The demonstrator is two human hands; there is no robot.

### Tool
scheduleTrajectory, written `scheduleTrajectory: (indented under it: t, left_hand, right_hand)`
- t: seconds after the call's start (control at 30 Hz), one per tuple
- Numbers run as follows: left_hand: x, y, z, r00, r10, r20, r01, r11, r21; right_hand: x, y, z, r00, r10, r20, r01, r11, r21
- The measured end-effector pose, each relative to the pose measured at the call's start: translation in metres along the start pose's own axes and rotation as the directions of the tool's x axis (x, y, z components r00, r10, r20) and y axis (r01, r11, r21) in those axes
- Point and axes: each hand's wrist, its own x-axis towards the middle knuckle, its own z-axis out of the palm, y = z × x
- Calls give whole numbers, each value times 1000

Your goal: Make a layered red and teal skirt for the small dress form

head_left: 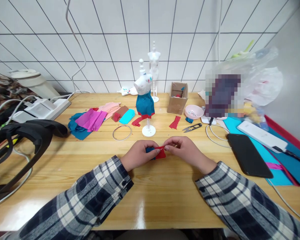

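My left hand (pixel 142 154) pinches a small piece of red and teal fabric (pixel 161 153) between thumb and fingers, just above the table. At the fabric's upper right edge, my right hand (pixel 181 150) has thumb and forefinger pressed together. Whatever is between those right fingertips is too small to make out. Beyond the hands stands a miniature white dress form (pixel 143 83) wearing a teal skirt (pixel 145 104) with a red hem. Red fabric strips (pixel 175 122) and thread snips (pixel 192 127) lie past my right hand.
Behind stand a second dress form (pixel 154 63), a cardboard box (pixel 176 103) and a pink bowl (pixel 193 112) of small beads. Fabric pieces (pixel 92 120) and a thin hoop (pixel 122 132) lie left. A phone (pixel 248 155) and power bank (pixel 262 136) sit right; a black headset (pixel 37 133) is far left.
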Motion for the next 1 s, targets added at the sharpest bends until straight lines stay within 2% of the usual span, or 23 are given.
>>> scheduleTrajectory:
  t: [0.1, 0.23, 0.37, 0.53, 0.6, 0.7, 0.77, 0.9, 1.0]
  left_hand:
    - [0, 0, 0, 999, 42, -9, -42, 999, 9]
    - [0, 0, 0, 999, 53, 1, -53, 998, 33]
    - [0, -1, 0, 999, 45, 30, -47, 997, 55]
    - [-1, 1, -3, 996, 89, -15, -89, 996, 13]
    - [-1, 2, -5, 992, 105, -66, -101, 993, 67]
    - [0, 1, -7, 986, 98, -139, -68, 977, 204]
    - [2, -1, -7, 989, 69, -134, -35, 970, 242]
    - [4, -4, -8, 988, 26, -151, 13, 967, 255]
    - [4, -3, -7, 988, 14, -155, 19, 977, 211]
  right_hand:
    - [-1, -2, -3, 999, -3, 51, -1, 996, 94]
    - [-1, -3, 2, 999, 5, 38, -5, 1000, 9]
    - [0, -2, 7, 998, 54, 25, -54, 998, 19]
    - [2, 2, 2, 997, 78, -13, -77, 997, 29]
    - [3, 4, 1, 995, 91, -32, -90, 996, 17]
    - [3, 5, 1, 993, 105, -45, -106, 994, -9]
    - [3, 4, 1, 992, 119, -42, -120, 992, -39]
    - [3, 3, -4, 984, 169, 55, -165, 984, -60]
    - [2, 1, -9, 990, 139, 30, -138, 990, -42]
